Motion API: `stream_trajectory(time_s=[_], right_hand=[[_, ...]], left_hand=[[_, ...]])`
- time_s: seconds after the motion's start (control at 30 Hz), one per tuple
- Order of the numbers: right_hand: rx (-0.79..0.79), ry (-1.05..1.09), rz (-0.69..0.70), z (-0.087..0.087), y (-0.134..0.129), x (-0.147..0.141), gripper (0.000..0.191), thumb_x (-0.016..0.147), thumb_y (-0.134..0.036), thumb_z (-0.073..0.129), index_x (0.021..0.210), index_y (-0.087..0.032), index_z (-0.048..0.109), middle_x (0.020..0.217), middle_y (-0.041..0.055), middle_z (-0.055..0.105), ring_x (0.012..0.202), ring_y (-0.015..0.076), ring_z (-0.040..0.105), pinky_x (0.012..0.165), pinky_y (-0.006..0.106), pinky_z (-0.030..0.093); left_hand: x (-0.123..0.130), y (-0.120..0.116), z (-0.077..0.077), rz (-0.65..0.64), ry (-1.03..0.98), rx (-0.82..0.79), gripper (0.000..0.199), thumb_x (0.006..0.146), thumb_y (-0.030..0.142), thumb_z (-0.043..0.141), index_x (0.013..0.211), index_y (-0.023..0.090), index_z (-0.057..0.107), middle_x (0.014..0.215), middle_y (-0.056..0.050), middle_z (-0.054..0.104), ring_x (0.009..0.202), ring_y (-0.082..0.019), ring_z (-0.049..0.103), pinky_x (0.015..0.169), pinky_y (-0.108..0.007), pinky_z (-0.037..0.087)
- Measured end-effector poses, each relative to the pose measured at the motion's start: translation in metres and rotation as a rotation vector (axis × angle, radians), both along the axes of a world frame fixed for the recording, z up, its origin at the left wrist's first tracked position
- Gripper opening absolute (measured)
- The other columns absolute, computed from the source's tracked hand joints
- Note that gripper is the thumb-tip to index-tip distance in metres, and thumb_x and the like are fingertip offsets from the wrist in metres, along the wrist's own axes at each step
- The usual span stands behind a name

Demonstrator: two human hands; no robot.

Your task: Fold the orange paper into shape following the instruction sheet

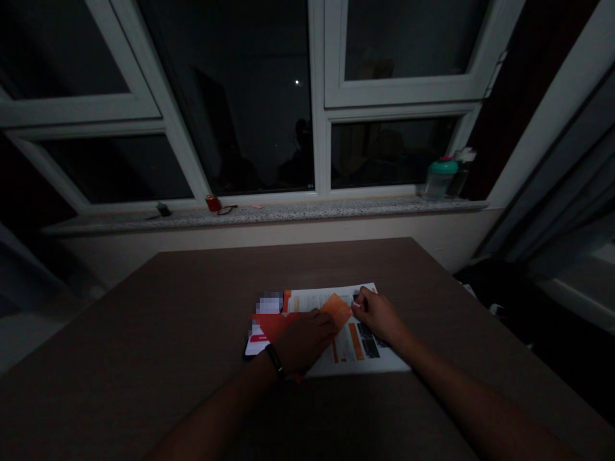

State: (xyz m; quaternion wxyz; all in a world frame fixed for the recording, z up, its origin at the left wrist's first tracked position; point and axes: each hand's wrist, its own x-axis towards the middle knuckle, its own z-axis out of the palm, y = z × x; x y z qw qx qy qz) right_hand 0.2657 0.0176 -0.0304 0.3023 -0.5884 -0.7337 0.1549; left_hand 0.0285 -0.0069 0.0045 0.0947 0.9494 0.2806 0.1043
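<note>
Since my view of the dark wooden table is dim, I watch the printed leaflet lying on it: my left hand presses flat, my right hand curls, any pinch unclear, and a slip could crease the orange flap.

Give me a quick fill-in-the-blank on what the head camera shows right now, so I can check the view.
The black wristband is on the ____ wrist.
The piece of paper between the left hand and the right hand is ____.
The bottle on the window sill has a ____ lid.

Missing words: left; orange; green.
</note>
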Motion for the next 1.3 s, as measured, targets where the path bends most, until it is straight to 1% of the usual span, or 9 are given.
stream_trajectory(time_s=[0.2, 0.3, 0.43, 0.53, 0.63, 0.8, 1.0, 1.2, 1.3], right_hand=[[0.014, 0.013, 0.002, 0.002, 0.000, 0.001, 0.010, 0.081, -0.023, 0.058, 0.075, -0.021, 0.051, 0.068, -0.0001, 0.062, 0.061, 0.0151, 0.057, 0.057, 0.023, 0.033], [0.003, 0.071, 0.059, 0.001, -0.001, -0.001, 0.010, 0.080, -0.022, 0.059, 0.075, -0.021, 0.051, 0.065, -0.0015, 0.060, 0.059, 0.0141, 0.057, 0.057, 0.022, 0.035], [-0.042, 0.119, 0.148, 0.000, -0.007, -0.008, 0.011, 0.078, -0.021, 0.061, 0.074, -0.021, 0.050, 0.063, -0.0031, 0.058, 0.057, 0.0133, 0.055, 0.055, 0.021, 0.035], [-0.056, 0.111, 0.219, 0.001, -0.012, -0.014, 0.012, 0.077, -0.020, 0.062, 0.074, -0.021, 0.051, 0.063, -0.0036, 0.058, 0.056, 0.0126, 0.054, 0.054, 0.021, 0.034], [-0.057, 0.089, 0.245, 0.001, -0.014, -0.017, 0.014, 0.077, -0.021, 0.063, 0.073, -0.021, 0.050, 0.062, -0.0040, 0.058, 0.057, 0.0125, 0.055, 0.054, 0.021, 0.033], [-0.049, 0.093, 0.185, -0.001, -0.009, -0.011, 0.010, 0.079, -0.021, 0.061, 0.075, -0.021, 0.051, 0.063, -0.0037, 0.058, 0.057, 0.0130, 0.055, 0.054, 0.021, 0.033], [0.007, 0.053, 0.071, -0.004, 0.003, 0.001, 0.008, 0.079, -0.022, 0.059, 0.075, -0.021, 0.052, 0.064, -0.0024, 0.059, 0.058, 0.0139, 0.055, 0.055, 0.022, 0.032], [0.030, -0.037, -0.025, -0.001, 0.005, 0.004, 0.008, 0.081, -0.021, 0.057, 0.075, -0.020, 0.052, 0.068, 0.0005, 0.062, 0.061, 0.0143, 0.056, 0.056, 0.023, 0.029], [0.039, -0.061, -0.064, 0.000, 0.006, 0.006, 0.008, 0.081, -0.020, 0.056, 0.075, -0.021, 0.052, 0.068, 0.0008, 0.063, 0.060, 0.0143, 0.057, 0.056, 0.023, 0.028]], left_hand=[[-0.003, 0.000, -0.006, 0.034, -0.037, 0.010, 0.019, 0.097, 0.018, 0.050, 0.115, 0.021, 0.058, 0.125, -0.005, 0.057, 0.112, -0.021, 0.052, 0.097, -0.035, 0.043], [-0.002, 0.000, -0.006, 0.031, -0.019, 0.021, 0.021, 0.097, 0.018, 0.050, 0.116, 0.021, 0.058, 0.127, -0.005, 0.056, 0.114, -0.022, 0.051, 0.098, -0.037, 0.043], [-0.001, 0.000, -0.005, 0.024, -0.015, 0.012, 0.022, 0.097, 0.017, 0.050, 0.117, 0.021, 0.057, 0.124, -0.005, 0.058, 0.112, -0.022, 0.052, 0.095, -0.036, 0.044], [-0.001, -0.001, -0.003, 0.020, -0.034, 0.004, 0.022, 0.097, 0.019, 0.051, 0.117, 0.022, 0.057, 0.124, -0.005, 0.057, 0.113, -0.022, 0.052, 0.095, -0.036, 0.044], [-0.002, -0.002, -0.002, 0.010, -0.040, -0.006, 0.025, 0.095, 0.020, 0.053, 0.120, 0.023, 0.056, 0.126, -0.006, 0.056, 0.114, -0.023, 0.051, 0.096, -0.037, 0.044], [-0.003, -0.001, 0.000, 0.002, -0.008, -0.011, 0.027, 0.093, 0.020, 0.057, 0.120, 0.021, 0.055, 0.124, -0.006, 0.057, 0.114, -0.024, 0.051, 0.096, -0.037, 0.043], [-0.003, -0.001, 0.002, 0.010, 0.011, -0.023, 0.025, 0.095, 0.021, 0.055, 0.119, 0.021, 0.056, 0.127, -0.007, 0.057, 0.116, -0.025, 0.051, 0.098, -0.039, 0.042], [-0.004, 0.000, 0.000, 0.003, -0.010, -0.036, 0.023, 0.096, 0.024, 0.054, 0.119, 0.021, 0.057, 0.128, -0.007, 0.058, 0.117, -0.025, 0.050, 0.098, -0.040, 0.043], [-0.005, 0.001, -0.001, -0.003, -0.027, -0.037, 0.024, 0.096, 0.021, 0.053, 0.119, 0.021, 0.056, 0.128, -0.006, 0.058, 0.118, -0.024, 0.050, 0.099, -0.039, 0.042]])
